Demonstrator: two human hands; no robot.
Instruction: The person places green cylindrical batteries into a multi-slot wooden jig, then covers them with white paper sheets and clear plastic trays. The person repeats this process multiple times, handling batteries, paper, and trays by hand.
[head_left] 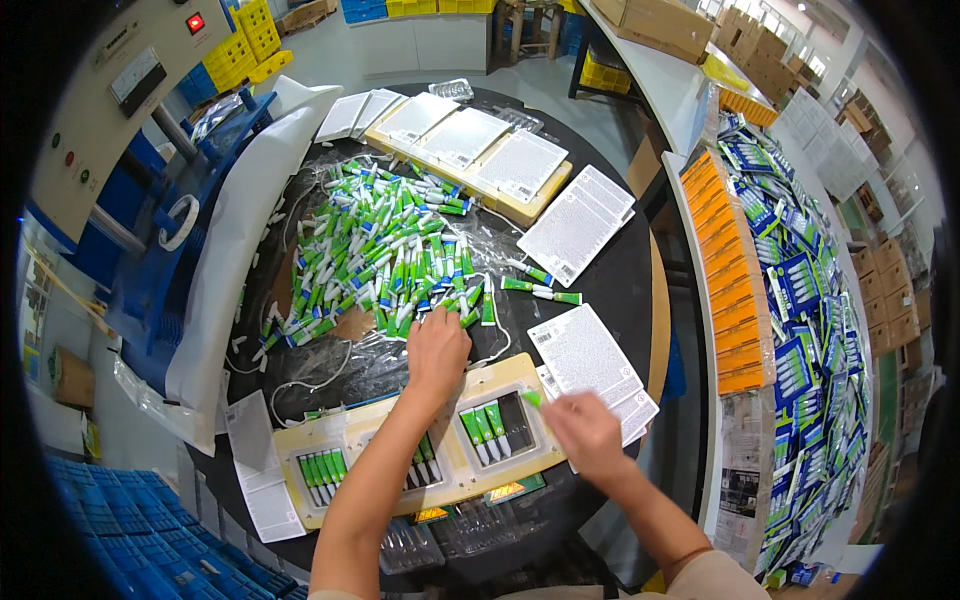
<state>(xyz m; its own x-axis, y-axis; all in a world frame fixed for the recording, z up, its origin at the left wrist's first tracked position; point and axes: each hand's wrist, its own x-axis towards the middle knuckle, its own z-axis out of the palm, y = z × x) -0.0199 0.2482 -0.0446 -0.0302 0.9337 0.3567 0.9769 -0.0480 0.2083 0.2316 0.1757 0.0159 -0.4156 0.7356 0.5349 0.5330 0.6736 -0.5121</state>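
My left hand [438, 348] reaches over to the near edge of a big pile of small green-and-white tubes [375, 240]. Its fingers curl down onto the tubes, and whatever they pinch is hidden. My right hand [583, 428], slightly blurred, pinches one green tube [531, 398] above the right side of a cream-coloured tray fixture [490, 381]. Three tubes [487, 432] stand side by side in the fixture's right compartment, with a gap beside them. Several tubes [322, 472] sit in the left compartment. My left forearm partly covers the middle one, where tubes [426, 460] also show.
Printed white cards [572, 225] lie along the round black table's right side. A second fixture [500, 203] bears cards at the far edge. Clear plastic blisters [410, 545] lie nearest me. Left stands a machine [150, 80]; right, orange boxes [725, 280] and heaped blister packs [800, 320].
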